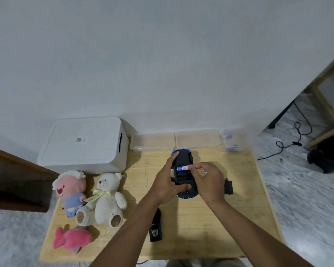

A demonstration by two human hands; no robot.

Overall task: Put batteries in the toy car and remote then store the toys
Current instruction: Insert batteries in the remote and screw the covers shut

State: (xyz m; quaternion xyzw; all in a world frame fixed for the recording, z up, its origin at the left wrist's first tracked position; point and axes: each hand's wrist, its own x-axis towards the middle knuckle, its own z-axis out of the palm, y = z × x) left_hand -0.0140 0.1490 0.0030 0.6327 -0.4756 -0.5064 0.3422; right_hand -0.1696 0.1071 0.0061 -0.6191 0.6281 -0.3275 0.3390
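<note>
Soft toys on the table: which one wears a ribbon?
The white teddy bear, with a pale yellow bow at its neck. The pink-faced toy in blue beside it and the all-pink plush have none.

Single head-worn wide-angle view, facing forward and down, close above the wooden table

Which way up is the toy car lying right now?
Upside down: the toy car has its black underside facing up, and a battery lies exposed in it.
</note>
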